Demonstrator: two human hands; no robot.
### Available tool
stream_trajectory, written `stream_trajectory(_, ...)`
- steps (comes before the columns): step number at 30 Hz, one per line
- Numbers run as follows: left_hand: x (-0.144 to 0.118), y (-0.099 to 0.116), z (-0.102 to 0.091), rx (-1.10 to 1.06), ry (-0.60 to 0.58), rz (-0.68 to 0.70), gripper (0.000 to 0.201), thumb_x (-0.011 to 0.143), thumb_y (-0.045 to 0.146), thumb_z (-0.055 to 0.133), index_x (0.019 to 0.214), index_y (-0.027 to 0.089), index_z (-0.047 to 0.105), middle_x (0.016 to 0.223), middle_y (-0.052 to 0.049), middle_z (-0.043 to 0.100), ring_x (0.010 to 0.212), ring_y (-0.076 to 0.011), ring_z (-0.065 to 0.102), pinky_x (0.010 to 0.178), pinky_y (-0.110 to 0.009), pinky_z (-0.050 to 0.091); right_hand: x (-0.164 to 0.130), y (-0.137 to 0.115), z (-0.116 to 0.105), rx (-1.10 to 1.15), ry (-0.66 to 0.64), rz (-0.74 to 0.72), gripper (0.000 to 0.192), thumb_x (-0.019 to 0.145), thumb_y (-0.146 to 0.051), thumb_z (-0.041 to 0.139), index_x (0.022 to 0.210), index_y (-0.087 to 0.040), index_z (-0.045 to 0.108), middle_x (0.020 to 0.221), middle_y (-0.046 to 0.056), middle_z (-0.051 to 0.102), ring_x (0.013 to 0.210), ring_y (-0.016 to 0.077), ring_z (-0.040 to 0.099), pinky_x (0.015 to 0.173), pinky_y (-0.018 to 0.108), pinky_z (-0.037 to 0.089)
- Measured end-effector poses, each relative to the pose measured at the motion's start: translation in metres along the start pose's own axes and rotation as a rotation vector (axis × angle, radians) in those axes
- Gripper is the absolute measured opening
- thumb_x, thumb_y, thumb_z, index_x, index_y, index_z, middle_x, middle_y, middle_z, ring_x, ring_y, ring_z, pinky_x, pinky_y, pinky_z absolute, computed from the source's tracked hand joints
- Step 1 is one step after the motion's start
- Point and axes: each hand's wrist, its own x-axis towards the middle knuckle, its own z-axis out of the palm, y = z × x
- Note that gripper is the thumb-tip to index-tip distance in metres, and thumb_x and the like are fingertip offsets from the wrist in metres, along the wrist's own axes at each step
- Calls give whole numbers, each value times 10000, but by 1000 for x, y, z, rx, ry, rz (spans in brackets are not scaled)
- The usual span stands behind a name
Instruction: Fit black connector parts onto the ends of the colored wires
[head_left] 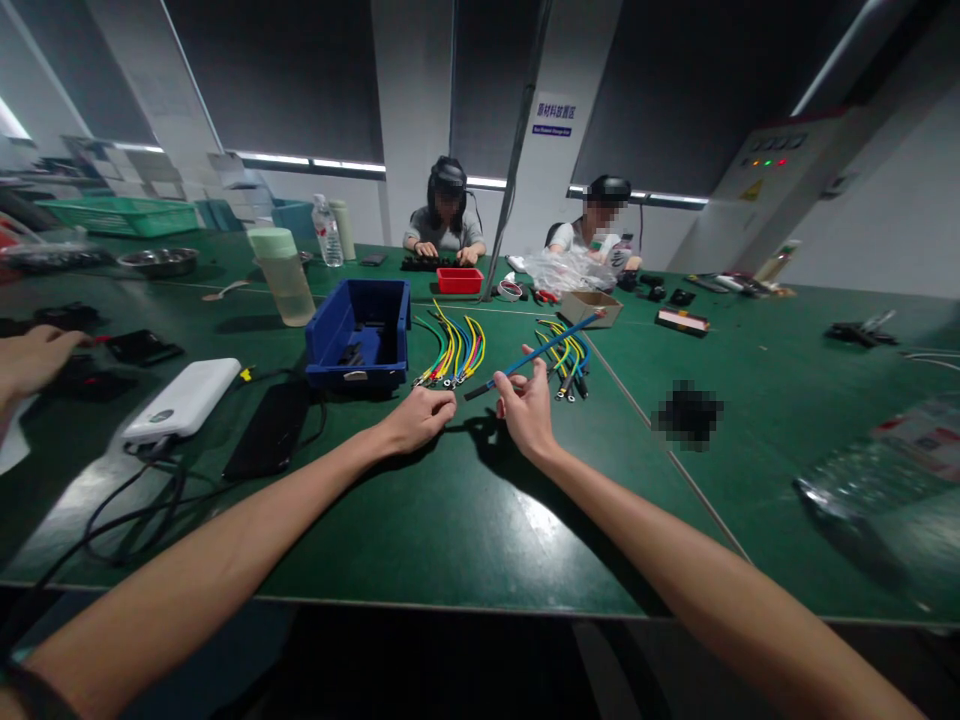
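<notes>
My right hand (529,405) grips a blue wire (544,348) between thumb and fingers. The wire slants up to the right, with a black sleeve at its lower left end. My left hand (420,418) is closed near the table, its fingertips pinched together just left of that black end; whatever they hold, if anything, is hidden. Beyond the left hand lies a bundle of yellow, green, blue and red wires (454,350) with metal ring terminals facing me. A second wire bundle (571,365), some of its ends covered in black sleeves, lies beyond my right hand.
A blue bin (358,376) with small dark parts stands left of the wires. Nearby are a phone (268,430), a white power bank (184,400) and a bottle (281,275). Another person's hand (37,355) reaches in at left. Two people sit across the table (450,530).
</notes>
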Motion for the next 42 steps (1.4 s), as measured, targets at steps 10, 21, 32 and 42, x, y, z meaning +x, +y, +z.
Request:
stream_trajectory(10,-4,-5,-7,142,350,50,314,862,305,436,592,156,497,537,27,450,500,-96,409,541,-237,308,21,10,-13,-125,122,-42,592,835,-393,525,1373,-210,359,621,-62,462,400,89,444,380,206,371)
stream_trajectory(21,-5,-25,-49,703,689,-341,193,850,258,395,881,169,563,877,-96,625,870,-246,560,793,-336,374,41,12,-37,-484,235,-160,492,861,-449,431,1205,-124,567,707,35,590,582,158,516,584,271,423)
stream_trajectory(32,-3,-34,-63,863,376,-614,475,891,375,255,916,154,674,887,-146,685,817,-298,626,689,-359,413,62,16,-63,-746,335,-164,484,876,-393,370,1176,-98,609,749,69,651,633,171,547,673,275,407)
stream_trajectory(42,-3,-37,-65,891,259,-623,550,887,406,218,921,168,713,868,-153,703,819,-320,648,680,-366,434,75,22,-82,-1063,322,89,411,890,-359,377,1178,-212,631,892,102,703,849,240,636,747,302,430)
